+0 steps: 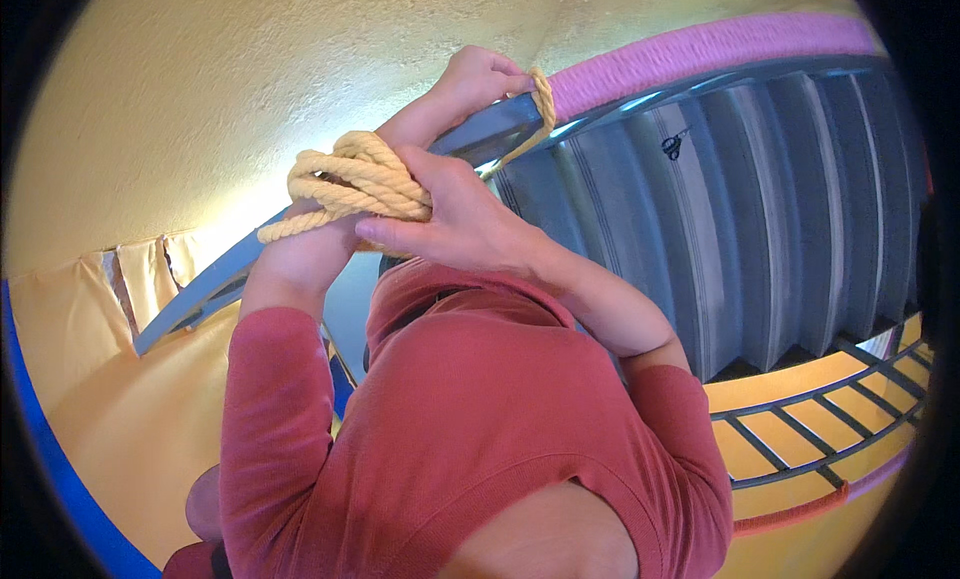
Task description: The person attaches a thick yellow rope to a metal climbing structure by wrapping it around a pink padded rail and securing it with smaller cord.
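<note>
My left hand [475, 84] is at the top of a dark blue-grey metal handrail [470, 129], pinching a cream rope [545, 104] where it loops over the rail, beside a section wrapped in pink cord [700, 54]. My right hand [450, 209] grips a thick looped bundle of the same rope [350, 174], which lies across my left forearm. One length of rope runs down from the rail behind my right hand.
Grey stairs [620, 239] descend beside the rail, with black scissors [672, 147] lying on a step. A railing [800, 429] with dark bars and orange-red wrapping is at lower right. A textured cream wall [200, 99] borders the handrail. Cream curtains [140, 279] hang at left.
</note>
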`<state>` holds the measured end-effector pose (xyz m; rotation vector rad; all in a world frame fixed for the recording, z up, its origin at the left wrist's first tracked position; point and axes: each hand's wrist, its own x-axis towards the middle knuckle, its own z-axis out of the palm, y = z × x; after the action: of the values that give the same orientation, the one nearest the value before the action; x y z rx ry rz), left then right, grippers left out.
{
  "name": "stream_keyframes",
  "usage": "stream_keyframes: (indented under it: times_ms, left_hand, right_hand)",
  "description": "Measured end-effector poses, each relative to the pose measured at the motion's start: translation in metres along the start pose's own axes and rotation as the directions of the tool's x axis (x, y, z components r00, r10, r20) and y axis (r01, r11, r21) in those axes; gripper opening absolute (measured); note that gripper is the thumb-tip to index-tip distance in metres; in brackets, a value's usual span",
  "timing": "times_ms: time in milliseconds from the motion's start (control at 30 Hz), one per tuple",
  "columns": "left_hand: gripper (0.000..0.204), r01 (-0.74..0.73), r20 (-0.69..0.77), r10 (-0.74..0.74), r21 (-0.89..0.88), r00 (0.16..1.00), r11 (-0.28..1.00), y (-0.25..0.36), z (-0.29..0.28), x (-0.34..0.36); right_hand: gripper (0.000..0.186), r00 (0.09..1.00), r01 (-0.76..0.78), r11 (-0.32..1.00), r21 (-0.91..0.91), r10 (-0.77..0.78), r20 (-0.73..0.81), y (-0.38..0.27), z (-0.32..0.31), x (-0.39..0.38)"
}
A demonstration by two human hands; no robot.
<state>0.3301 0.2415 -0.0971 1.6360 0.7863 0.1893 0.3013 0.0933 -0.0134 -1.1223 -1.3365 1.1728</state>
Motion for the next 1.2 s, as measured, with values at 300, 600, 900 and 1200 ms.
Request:
stream_keyframes:
  times_ms: [300,600,900,1200]
  left_hand:
    - [0.021,-0.098,-0.002,0.099,0.075,0.995,0.992,0.000,0.000,-0.006]
    - [0.023,-0.119,0.030,0.119,-0.013,0.992,0.993,-0.006,0.001,-0.003]
    - [0.019,-0.103,0.058,0.103,-0.007,0.993,0.995,0.000,-0.003,-0.005]
    - [0.027,-0.064,0.142,0.075,-0.083,0.987,0.995,0.000,-0.006,-0.002]
  right_hand:
    - [0.022,0.464,-0.203,0.974,-0.100,0.006,-0.886,0.068,-0.060,-0.051]
    - [0.031,0.425,-0.180,0.977,-0.116,-0.030,-0.905,0.098,-0.086,-0.040]
    - [0.018,0.745,-0.151,0.966,0.211,0.252,-0.617,0.080,-0.060,-0.066]
    - [0.027,0.823,-0.105,0.991,0.084,0.134,-0.552,0.007,-0.067,-0.058]
